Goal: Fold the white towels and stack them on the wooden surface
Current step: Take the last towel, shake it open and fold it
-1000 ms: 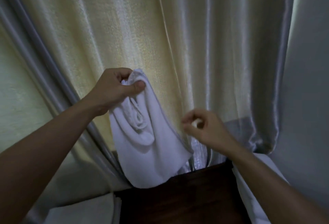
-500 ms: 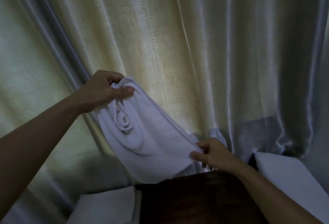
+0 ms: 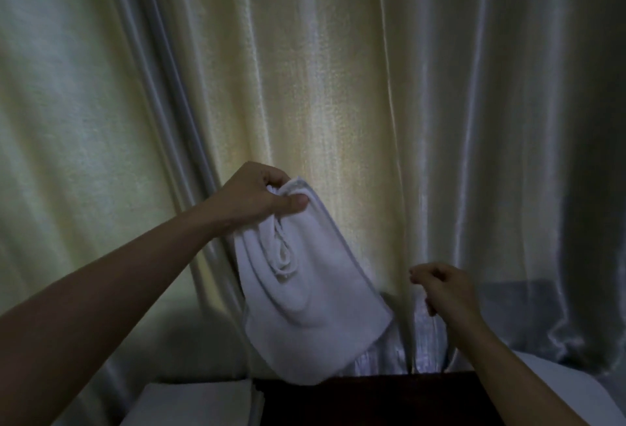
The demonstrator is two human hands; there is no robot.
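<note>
White terry towel (image 3: pixel 305 303), soft and bunched, hangs in the air from my left hand (image 3: pixel 252 200), which pinches its gathered top edge between thumb and curled fingers. It droops in loose, rumpled folds in front of a pale, shiny cream curtain (image 3: pixel 338 86), and its lowest corner dangles just over the back edge of the dark wooden surface (image 3: pixel 372 402) at the bottom of the view.

My right hand (image 3: pixel 443 288) hovers to the right of the towel, apart from it, fingers loosely curled and holding nothing. A flat pile of white cloth (image 3: pixel 196 403) lies just left of the wood; whether it is a folded towel, I cannot tell. More white fabric (image 3: pixel 562 378) shows at lower right, beyond my right forearm.

I judge that I am at the start of folding this towel: it is lifted but not yet spread, and no folded towel shows on the visible wood. The next move calls for my right hand to find and pinch a free corner or edge, so that both hands can pull the cloth out straight before the first fold.
</note>
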